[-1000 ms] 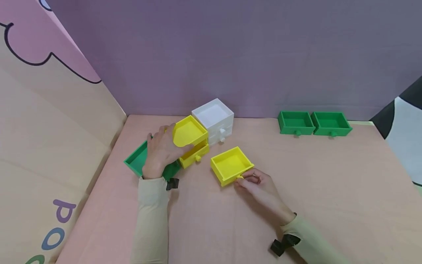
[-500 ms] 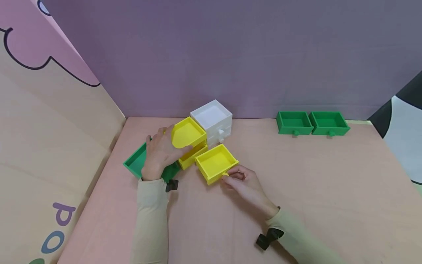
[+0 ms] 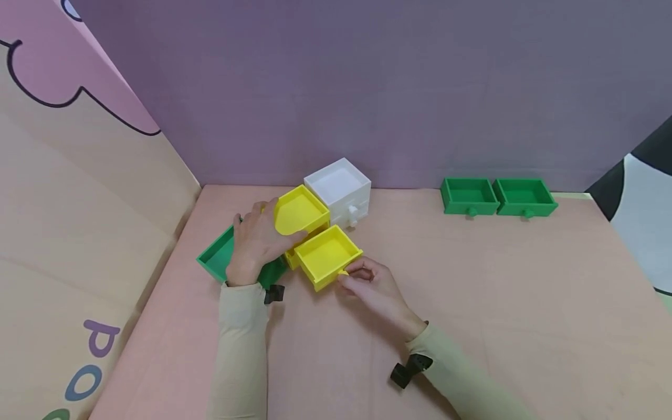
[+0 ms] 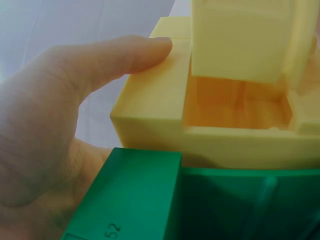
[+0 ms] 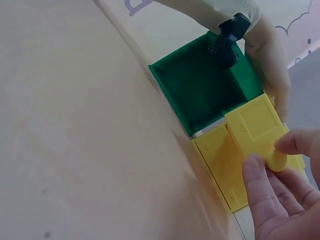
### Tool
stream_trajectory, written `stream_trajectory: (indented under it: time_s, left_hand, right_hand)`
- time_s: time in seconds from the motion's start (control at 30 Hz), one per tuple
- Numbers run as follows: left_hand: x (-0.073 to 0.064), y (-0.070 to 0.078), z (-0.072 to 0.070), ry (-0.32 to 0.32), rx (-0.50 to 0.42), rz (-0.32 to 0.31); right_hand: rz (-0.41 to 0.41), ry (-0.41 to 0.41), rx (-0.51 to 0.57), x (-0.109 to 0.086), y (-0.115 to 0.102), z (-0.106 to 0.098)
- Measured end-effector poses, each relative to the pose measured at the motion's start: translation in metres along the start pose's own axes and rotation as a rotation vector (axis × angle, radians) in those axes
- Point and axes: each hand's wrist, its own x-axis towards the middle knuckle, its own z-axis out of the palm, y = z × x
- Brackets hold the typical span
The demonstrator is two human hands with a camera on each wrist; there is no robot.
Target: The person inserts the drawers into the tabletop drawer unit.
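Note:
My right hand (image 3: 375,289) pinches the round knob (image 5: 276,159) of a small yellow drawer (image 3: 328,255) between thumb and fingers. The drawer overlaps the front of a yellow drawer cabinet (image 3: 300,211); in the left wrist view, its back end hangs at the cabinet's opening. My left hand (image 3: 255,240) grips the yellow cabinet, with the thumb (image 4: 135,55) pressed along one side and the other fingers partly hidden. Beneath the left hand is a larger green open-fronted cabinet (image 5: 192,87), up against the yellow one.
A white cabinet (image 3: 341,189) with white knobs adjoins the yellow one at the back. Two green drawers (image 3: 471,196) with knobs sit side by side at the table's back right. Behind them rises a purple-grey backdrop (image 3: 399,93). Pink cloth (image 3: 499,303) covers the table.
My right hand has moved left with the yellow drawer, bringing it from apart on the right to overlapping the yellow cabinet's front. My left hand has stayed in place.

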Motion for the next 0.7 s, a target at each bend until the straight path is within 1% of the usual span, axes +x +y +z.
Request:
stream_trajectory:
  time_s: [0.1, 0.47, 0.7]
  left_hand:
    - [0.0001, 0.0007, -0.0009, -0.005, 0.004, -0.005]
    - [-0.0002, 0.0009, -0.0023, -0.01, 0.017, -0.019]
    - [-0.0002, 0.0016, -0.0007, -0.008, 0.019, -0.014]
  right_hand:
    - [-0.016, -0.003, -0.009, 0.0016, -0.0028, 0.0013]
    - [-0.019, -0.036, -0.032, 0.0068, -0.0061, 0.0086]
    - [-0.025, 0.002, -0.061, 0.0078, -0.008, 0.0089]
